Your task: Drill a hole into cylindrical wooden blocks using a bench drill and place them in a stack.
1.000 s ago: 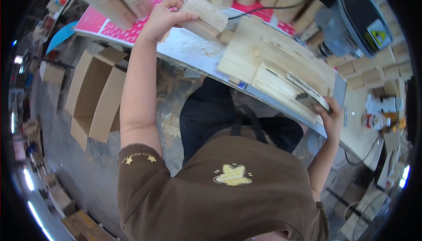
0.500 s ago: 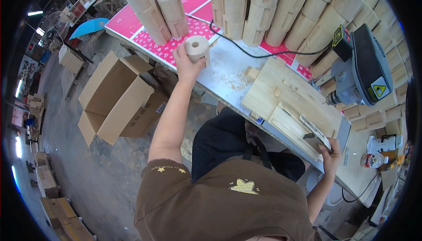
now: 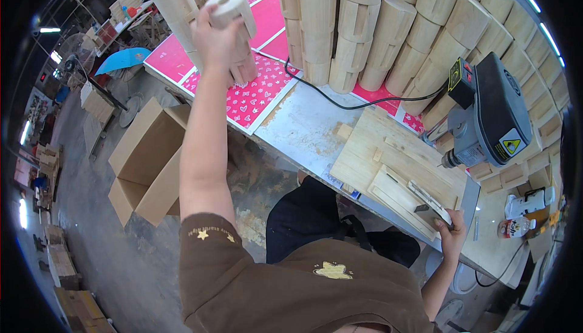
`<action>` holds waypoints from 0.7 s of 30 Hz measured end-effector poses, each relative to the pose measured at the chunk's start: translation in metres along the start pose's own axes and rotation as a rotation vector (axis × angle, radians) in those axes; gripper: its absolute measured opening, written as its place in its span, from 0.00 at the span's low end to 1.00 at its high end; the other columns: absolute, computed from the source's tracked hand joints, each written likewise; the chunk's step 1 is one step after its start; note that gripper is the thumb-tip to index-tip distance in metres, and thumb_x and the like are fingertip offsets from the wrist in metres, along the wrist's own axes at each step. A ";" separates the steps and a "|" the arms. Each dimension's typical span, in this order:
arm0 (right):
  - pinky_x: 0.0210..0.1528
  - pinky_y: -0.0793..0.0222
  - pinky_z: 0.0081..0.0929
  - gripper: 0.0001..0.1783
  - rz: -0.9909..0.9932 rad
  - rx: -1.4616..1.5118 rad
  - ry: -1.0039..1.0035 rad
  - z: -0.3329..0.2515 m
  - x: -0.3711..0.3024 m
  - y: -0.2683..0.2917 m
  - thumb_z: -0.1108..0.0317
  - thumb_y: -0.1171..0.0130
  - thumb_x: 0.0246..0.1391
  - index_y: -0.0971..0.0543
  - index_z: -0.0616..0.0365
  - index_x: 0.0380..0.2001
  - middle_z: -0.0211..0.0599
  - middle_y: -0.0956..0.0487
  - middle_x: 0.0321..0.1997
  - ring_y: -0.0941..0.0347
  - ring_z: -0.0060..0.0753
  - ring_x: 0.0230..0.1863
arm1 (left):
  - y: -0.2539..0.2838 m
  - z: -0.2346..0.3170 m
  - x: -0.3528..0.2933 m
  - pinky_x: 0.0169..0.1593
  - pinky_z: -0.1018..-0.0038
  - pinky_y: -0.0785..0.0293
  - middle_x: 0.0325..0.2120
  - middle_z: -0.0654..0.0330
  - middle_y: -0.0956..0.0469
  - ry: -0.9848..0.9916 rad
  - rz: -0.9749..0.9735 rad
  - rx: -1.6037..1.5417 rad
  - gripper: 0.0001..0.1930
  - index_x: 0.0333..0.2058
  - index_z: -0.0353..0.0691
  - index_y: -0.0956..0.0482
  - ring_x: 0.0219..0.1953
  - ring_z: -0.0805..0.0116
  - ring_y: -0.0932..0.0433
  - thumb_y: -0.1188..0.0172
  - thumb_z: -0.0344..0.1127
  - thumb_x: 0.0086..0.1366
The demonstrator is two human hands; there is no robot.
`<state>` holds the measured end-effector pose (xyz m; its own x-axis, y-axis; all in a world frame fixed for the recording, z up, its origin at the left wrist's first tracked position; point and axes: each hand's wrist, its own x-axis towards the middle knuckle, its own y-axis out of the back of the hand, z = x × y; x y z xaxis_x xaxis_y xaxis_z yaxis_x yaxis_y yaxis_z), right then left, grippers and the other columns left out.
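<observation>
- Through the head camera I see my left hand (image 3: 215,38), slightly blurred, curled around the side of a wooden cylinder (image 3: 240,12) at the table's far left.
- The cylinder sits right above a short wooden stack (image 3: 240,63); I cannot tell whether the two touch.
- My right hand (image 3: 451,233) is well apart from it, thumb and fingers pinching the near end of a narrow bar (image 3: 429,197) on the wooden board (image 3: 358,157).
- The table's front edge slants from upper left to lower right, with an open cardboard box (image 3: 136,154) below it on the left.
- Between the pink sheet (image 3: 252,105) and the board, I have a strip of white tabletop (image 3: 291,123) with pale dust on it.
- A black cable (image 3: 364,106) curves along the strip's back, before tall wooden columns (image 3: 355,35); a drill press (image 3: 492,117) overhangs the board's right end.
- The cylinder is pale and smooth, its round end tilted up toward me, with a dark hole in the middle.
</observation>
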<state>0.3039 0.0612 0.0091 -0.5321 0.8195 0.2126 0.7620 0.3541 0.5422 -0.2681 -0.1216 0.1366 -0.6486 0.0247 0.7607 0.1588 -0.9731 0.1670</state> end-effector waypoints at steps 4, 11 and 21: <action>0.35 0.38 0.22 0.14 0.031 -0.021 -0.004 -0.001 0.000 -0.005 0.75 0.34 0.37 0.22 0.62 0.33 0.33 0.28 0.27 0.32 0.28 0.31 | -0.029 -0.010 0.049 0.50 0.62 0.31 0.43 0.49 0.32 0.060 0.081 0.325 0.30 0.46 0.47 0.28 0.47 0.51 0.30 0.28 0.39 0.41; 0.34 0.38 0.24 0.15 0.048 -0.091 0.055 -0.001 -0.001 -0.002 0.75 0.32 0.34 0.21 0.62 0.31 0.33 0.27 0.26 0.32 0.30 0.29 | -0.059 -0.035 0.054 0.52 0.61 0.32 0.45 0.50 0.33 0.205 0.098 0.547 0.28 0.47 0.55 0.28 0.52 0.49 0.35 0.30 0.44 0.45; 0.32 0.37 0.23 0.14 0.042 -0.043 0.017 -0.007 -0.002 -0.004 0.78 0.33 0.33 0.21 0.63 0.30 0.35 0.27 0.25 0.32 0.31 0.29 | -0.061 -0.050 0.043 0.56 0.55 0.39 0.52 0.42 0.44 0.198 0.165 0.448 0.34 0.53 0.49 0.37 0.54 0.41 0.41 0.32 0.40 0.48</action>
<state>0.2989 0.0551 0.0123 -0.5061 0.8257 0.2493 0.7677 0.2995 0.5665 -0.3426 -0.0730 0.1275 -0.7098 -0.2066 0.6734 0.5458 -0.7656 0.3404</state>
